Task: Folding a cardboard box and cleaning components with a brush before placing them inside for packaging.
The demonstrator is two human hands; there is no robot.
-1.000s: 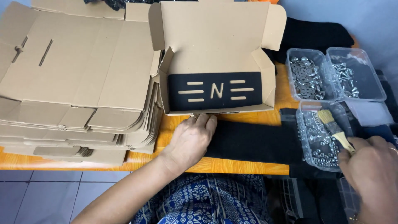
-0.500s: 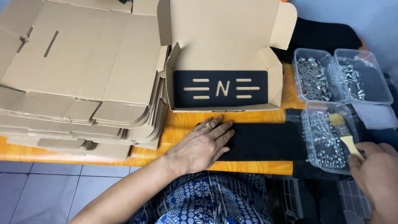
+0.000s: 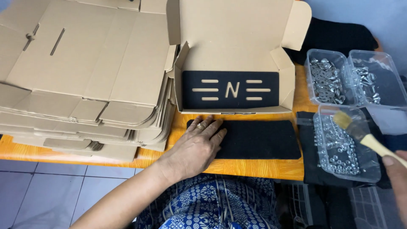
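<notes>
Left hand (image 3: 196, 146) flat on black pad (image 3: 254, 139); right hand (image 3: 396, 174) gripping brush (image 3: 364, 135) over nut-filled tray (image 3: 345, 148) (clear plastic).

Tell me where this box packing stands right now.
Done: one box is folded and open, a black pad with cut-outs in its bottom. In hand: the left hand lies flat on a second black pad on the table; the right hand holds a brush over a hardware tray. Left: the flat box stack is unfolded.
</notes>
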